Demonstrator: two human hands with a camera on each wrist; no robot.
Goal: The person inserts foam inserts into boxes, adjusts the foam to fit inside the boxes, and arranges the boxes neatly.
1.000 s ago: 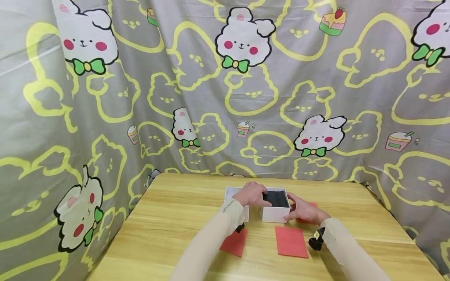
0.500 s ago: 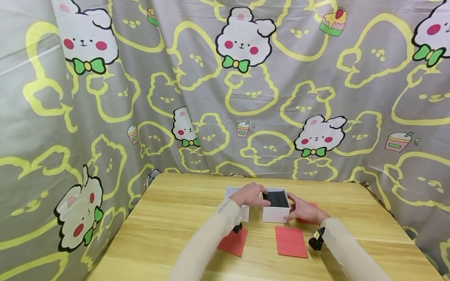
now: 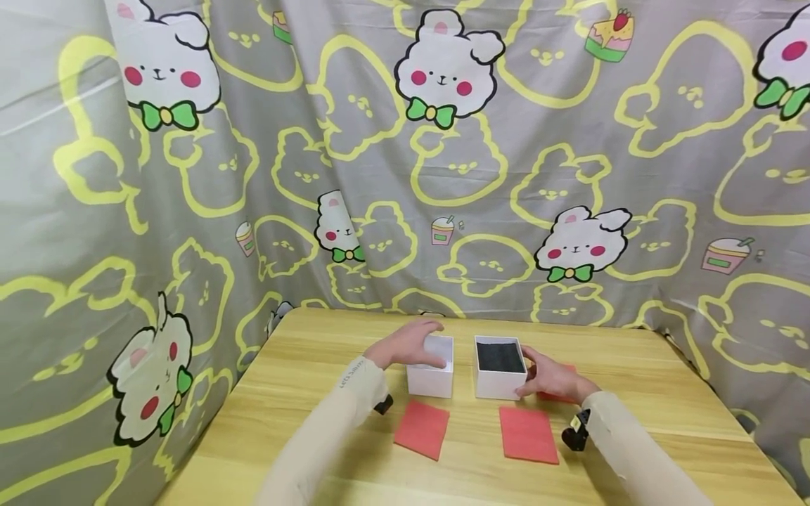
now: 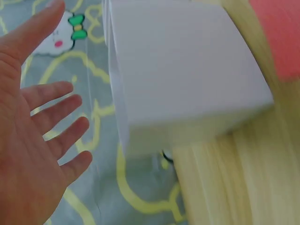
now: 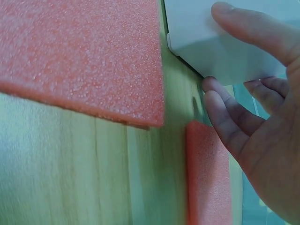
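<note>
A white, open-topped cardboard box (image 3: 500, 386) stands upright on the wood-grain bench (image 3: 291, 393), slightly right of centre and nearer the far edge. A flat black sheet (image 3: 501, 357) lies inside it; its material cannot be told. The right hand (image 3: 552, 378) holds the box at its right side, thumb on the white wall, remaining fingers curved in by the lower edge.

The left hand (image 3: 405, 346) is spread, pinching nothing, at the left side of a second white open-topped box (image 3: 430, 384). The left wrist view shows a gap between hand and box.

Toward the near edge, one red foam square (image 3: 422, 431) lies in front of each box, the other being the right-hand foam square (image 3: 530, 436). A third red foam piece (image 5: 211, 180) lies beside the right hand, partly hidden.

Handling: the boxes appear light and stiff, with smooth, possibly slippery faces. Grip opposite walls close to the corners; mid-wall pressure may bow them. The black sheet is probably soft; lift by an edge. The foam is likely light and easily dented; pinch edges gently.
</note>
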